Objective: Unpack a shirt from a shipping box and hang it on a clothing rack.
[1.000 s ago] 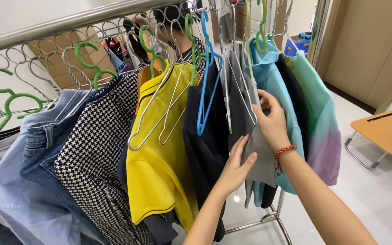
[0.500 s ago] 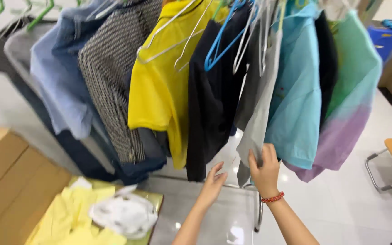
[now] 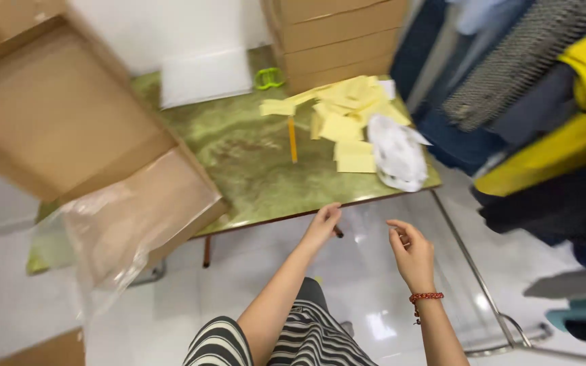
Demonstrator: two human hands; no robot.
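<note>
Now | my left hand (image 3: 325, 220) lay loosely open, holding nothing, fingertips at the green table (image 3: 239, 156) edge | my right hand (image 3: 409, 252) hovered empty, half-curled | yellow paper slips (image 3: 340, 122) just beyond | risk: careless reach scatters them.

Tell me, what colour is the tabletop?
Mottled green tabletop, like marble, clearest in the head view.

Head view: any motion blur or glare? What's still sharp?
Head view: strong motion blur on the hanging clothes and cardboard box; window glare on the glossy floor and the green table edge; both hands, left and right, fairly sharp.
</note>
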